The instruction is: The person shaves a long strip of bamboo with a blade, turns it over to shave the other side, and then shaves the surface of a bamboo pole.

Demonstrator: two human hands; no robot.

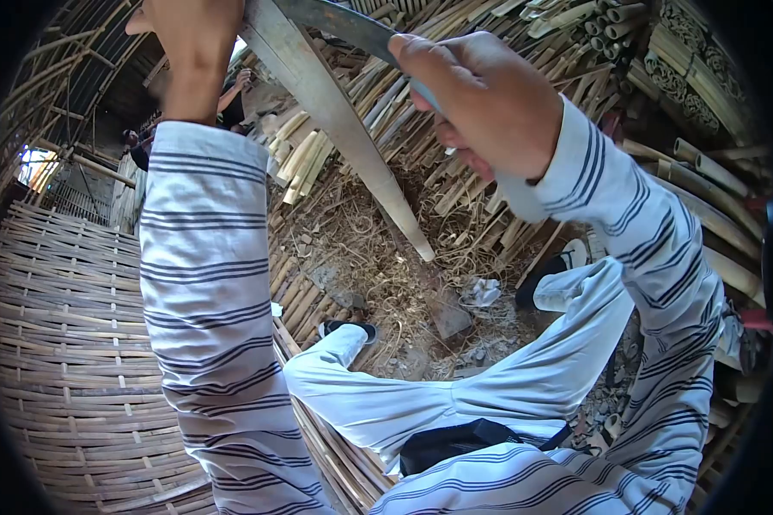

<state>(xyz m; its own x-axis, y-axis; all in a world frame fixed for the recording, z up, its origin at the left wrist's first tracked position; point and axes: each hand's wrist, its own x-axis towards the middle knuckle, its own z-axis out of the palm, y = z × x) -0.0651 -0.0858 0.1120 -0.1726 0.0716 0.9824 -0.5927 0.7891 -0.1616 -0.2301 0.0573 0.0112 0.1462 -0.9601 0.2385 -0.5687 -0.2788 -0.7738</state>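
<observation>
My right hand [489, 99] is closed round a large knife, its dark blade [348, 26] reaching up and left across the top of the view. Close by the blade runs a long, flat, pale bamboo slat [335, 116], broad at the top and narrowing downward. Its lower end points at the littered ground between my feet. High on the left, my left hand [196, 43] is beside the slat's upper end; the frame's top edge cuts off most of its fingers, so I cannot tell what they grip.
Split bamboo strips [481, 184] lie heaped ahead and right, with bamboo poles [704, 202] beyond. Curly shavings [352, 232] cover the ground near a wooden block [448, 313]. A woven bamboo panel [77, 343] fills the left. Another person's hand [243, 79] shows behind my left wrist.
</observation>
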